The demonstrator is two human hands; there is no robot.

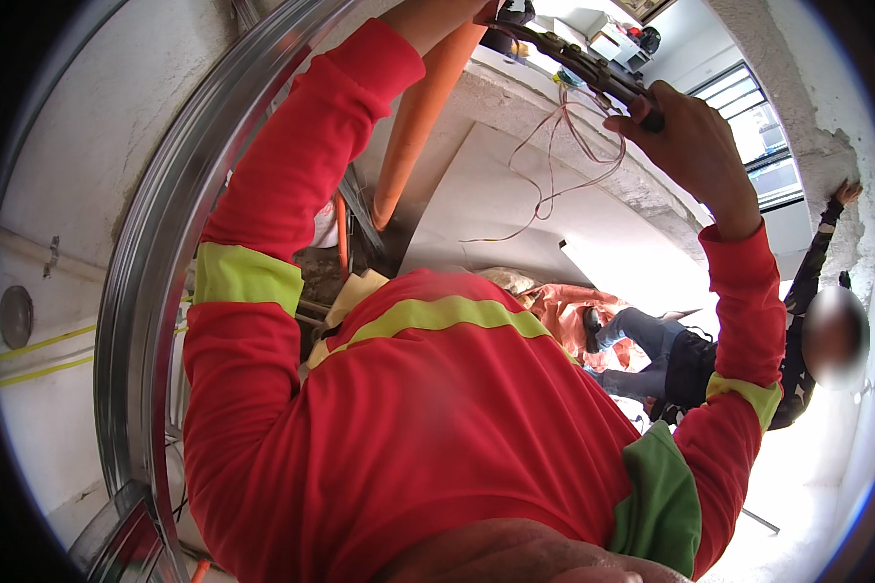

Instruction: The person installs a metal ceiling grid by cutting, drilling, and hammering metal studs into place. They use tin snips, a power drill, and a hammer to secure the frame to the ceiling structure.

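R hand (695, 146) grips tool (578, 63) by ledge edge (515, 97), wires (564, 160) dangling

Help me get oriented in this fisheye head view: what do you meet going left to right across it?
Round metal disc on the wall → curved metal rail → orange pipe → thin red wires → right hand gripping a dark tool → another person leaning on the wall.

A building under construction, indoors: bare, rough concrete beam (554, 117) and column (807, 107), unfinished white walls, a curved galvanised metal track (156, 253), an orange conduit pipe (418, 117), loose thin wires (564, 165) hanging from the beam, and red high-visibility work clothing with yellow reflective bands (437, 316).
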